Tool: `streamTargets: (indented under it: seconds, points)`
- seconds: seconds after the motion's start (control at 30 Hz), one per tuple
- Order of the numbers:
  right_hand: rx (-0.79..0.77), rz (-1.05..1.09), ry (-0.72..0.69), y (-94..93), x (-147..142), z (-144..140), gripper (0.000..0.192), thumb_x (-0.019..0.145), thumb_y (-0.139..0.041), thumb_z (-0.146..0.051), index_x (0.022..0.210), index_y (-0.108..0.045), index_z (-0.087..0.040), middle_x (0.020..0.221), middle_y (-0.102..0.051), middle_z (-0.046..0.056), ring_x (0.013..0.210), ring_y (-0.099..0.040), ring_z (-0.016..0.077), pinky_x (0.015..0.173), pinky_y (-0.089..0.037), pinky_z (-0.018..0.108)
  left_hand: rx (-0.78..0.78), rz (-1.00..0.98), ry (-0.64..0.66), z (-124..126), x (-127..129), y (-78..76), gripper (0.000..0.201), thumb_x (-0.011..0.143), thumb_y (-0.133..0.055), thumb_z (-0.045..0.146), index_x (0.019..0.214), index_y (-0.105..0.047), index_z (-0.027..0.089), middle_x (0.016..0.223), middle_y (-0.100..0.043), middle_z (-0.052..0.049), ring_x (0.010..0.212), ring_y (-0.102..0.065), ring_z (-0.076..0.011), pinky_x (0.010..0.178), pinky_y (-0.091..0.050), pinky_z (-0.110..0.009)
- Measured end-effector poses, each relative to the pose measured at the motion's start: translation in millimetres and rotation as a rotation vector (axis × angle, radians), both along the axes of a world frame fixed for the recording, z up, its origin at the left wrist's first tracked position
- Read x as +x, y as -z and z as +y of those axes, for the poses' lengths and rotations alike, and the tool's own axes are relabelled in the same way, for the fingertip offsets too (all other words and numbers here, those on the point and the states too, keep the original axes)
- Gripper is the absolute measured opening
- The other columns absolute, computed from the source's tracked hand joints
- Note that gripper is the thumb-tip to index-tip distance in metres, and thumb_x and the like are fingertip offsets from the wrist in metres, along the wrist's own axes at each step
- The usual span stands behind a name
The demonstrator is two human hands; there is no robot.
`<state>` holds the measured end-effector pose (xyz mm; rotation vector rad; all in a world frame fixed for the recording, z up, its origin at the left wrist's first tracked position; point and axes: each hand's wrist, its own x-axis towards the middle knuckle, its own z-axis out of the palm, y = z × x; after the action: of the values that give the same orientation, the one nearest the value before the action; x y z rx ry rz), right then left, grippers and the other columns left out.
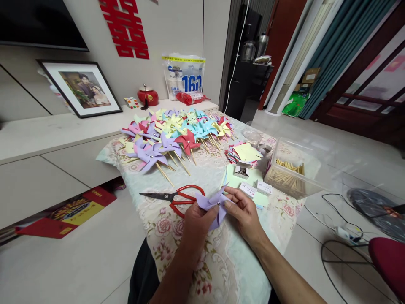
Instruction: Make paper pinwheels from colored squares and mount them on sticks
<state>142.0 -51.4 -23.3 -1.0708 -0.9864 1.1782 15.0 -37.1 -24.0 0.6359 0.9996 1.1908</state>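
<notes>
My left hand [196,219] and my right hand [242,211] together hold a purple paper pinwheel [212,203] just above the table's flowered cloth [177,236]. A small pin head shows at the pinwheel's middle, between my thumbs. Red-handled scissors [177,196] lie shut on the cloth just left of my left hand. Small white pin boxes [256,188] lie on pale green paper right of my right hand.
Several finished pinwheels on sticks [177,135] lie piled at the table's far end. A stack of coloured paper squares [245,153] and a clear tub of wooden sticks [289,173] stand at the right. Cables [335,219] lie on the floor at right, near a red stool [389,257].
</notes>
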Motion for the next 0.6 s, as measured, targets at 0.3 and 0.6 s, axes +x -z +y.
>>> streamTargets:
  seconds: [0.3,0.6]
  points:
    - [-0.033,-0.014,0.028,-6.2,-3.6,0.4,0.043,0.075,-0.078,-0.034,0.115,-0.067,-0.022,0.079,-0.069,0.000,0.066,-0.061,0.0166,0.063,-0.047,0.029,0.001,0.030,0.094,-0.2,-2.9,-0.3,0.034,0.059,-0.081,0.033,0.086,-0.076,0.014,0.079,-0.078,-0.006,0.077,-0.072,-0.0253,0.074,-0.055,-0.034]
    - [-0.059,0.059,0.015,-2.8,-3.0,3.3,0.042,0.073,-0.080,-0.034,0.112,-0.069,-0.021,0.080,-0.071,0.002,0.069,-0.065,0.0185,0.067,-0.049,0.031,0.003,-0.075,0.164,-1.1,-6.2,-9.6,0.027,0.063,-0.078,0.025,0.088,-0.076,0.015,0.078,-0.077,-0.004,0.076,-0.071,-0.0224,0.077,-0.054,-0.032]
